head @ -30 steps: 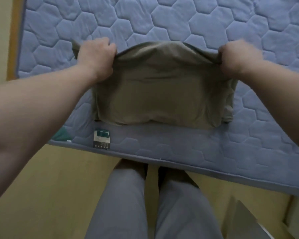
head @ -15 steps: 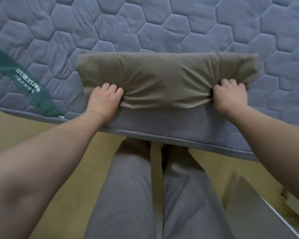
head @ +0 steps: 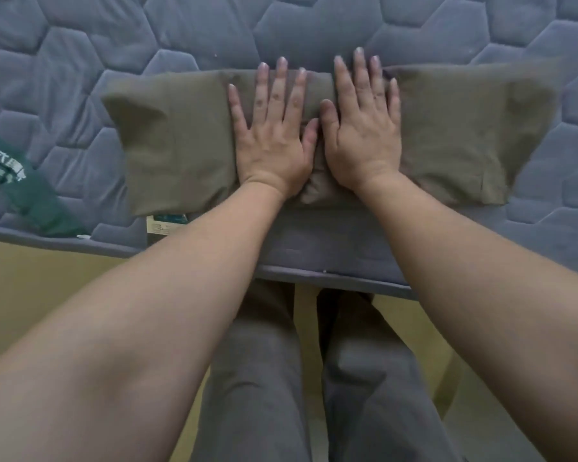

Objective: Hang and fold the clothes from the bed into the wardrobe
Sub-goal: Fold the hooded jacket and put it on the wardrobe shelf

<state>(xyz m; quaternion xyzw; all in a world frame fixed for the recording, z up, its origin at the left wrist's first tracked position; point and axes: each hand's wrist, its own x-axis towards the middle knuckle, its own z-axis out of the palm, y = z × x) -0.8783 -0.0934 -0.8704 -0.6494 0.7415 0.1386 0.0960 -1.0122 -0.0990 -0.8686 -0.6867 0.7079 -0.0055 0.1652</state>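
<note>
Quilted grey mattress (head: pixel 314 25), folded olive garment (head: pixel 174 138), left hand (head: pixel 274 128) and right hand (head: pixel 364 128) spread flat

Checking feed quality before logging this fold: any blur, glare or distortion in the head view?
Head view: dim, even light, no glare; wide-angle bows the mattress edge; the olive garment looks smeared at its ends; left hand and right hand, flat on it, are sharp.
</note>
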